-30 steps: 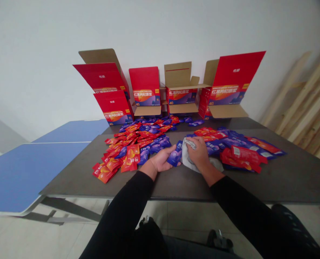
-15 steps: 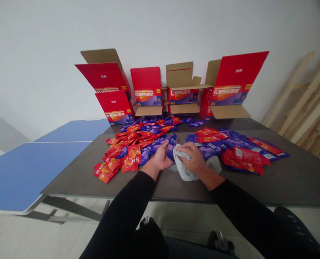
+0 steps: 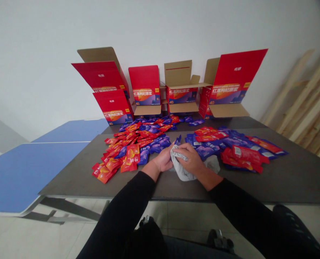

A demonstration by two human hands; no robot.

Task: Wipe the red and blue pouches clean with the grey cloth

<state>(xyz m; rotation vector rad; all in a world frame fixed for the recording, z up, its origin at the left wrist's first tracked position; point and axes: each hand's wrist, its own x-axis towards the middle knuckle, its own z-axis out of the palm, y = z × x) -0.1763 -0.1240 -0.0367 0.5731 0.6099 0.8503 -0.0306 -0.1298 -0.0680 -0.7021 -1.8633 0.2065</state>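
My left hand (image 3: 164, 159) grips a purple sachet (image 3: 178, 140), of which only the upper end shows above the fingers. Pressed against that sachet is a light grey cloth (image 3: 180, 169), bunched in my right hand (image 3: 190, 160); part of the cloth trails on the table beneath the wrist. Left of my hands spreads a loose heap of red sachets (image 3: 131, 157) mixed with purple sachets (image 3: 144, 155). To the right lies another group, with purple sachets (image 3: 208, 148) and red sachets (image 3: 242, 158) overlapping.
Red cartons with raised flaps stand along the back: stacked ones at left (image 3: 113, 109), two in the middle (image 3: 145, 90) and one at right (image 3: 227, 94). A blue table (image 3: 11, 176) adjoins the dark table (image 3: 76, 180) on the left. Wooden slats (image 3: 305, 108) lean at right.
My right hand and the cloth have moved slightly left onto the purple sachet, covering most of it. The left hand has turned a little, and the sachet now shows more edge-on.
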